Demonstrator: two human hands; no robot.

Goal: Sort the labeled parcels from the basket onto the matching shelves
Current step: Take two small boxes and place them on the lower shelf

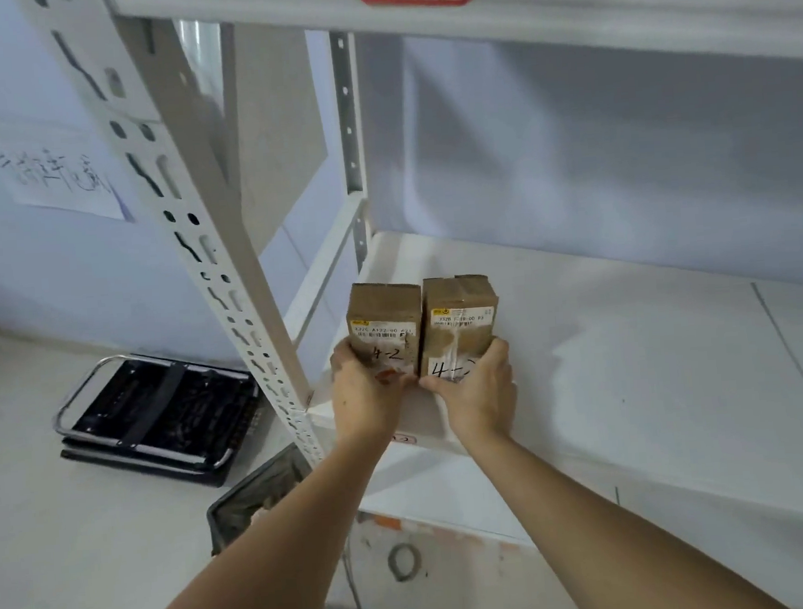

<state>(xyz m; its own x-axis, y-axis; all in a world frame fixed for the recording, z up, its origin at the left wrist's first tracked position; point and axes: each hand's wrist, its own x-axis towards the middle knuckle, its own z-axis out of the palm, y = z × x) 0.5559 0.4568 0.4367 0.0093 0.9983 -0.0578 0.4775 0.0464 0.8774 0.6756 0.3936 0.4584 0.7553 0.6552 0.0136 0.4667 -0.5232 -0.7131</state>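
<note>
We hold two stiff, probably light cardboard parcels: left hand (365,387) grips the left parcel (384,327), right hand (479,389) grips the right parcel (460,321), near the shelf (630,336) front edge.

Matt brown cardboard parcels (422,324), glossy tape, smooth white-painted metal shelf (630,336)

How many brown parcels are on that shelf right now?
2. The left parcel stands at the shelf's front corner, gripped by the left hand; the right parcel stands right beside it, held by the right hand. None looks hidden.
</note>
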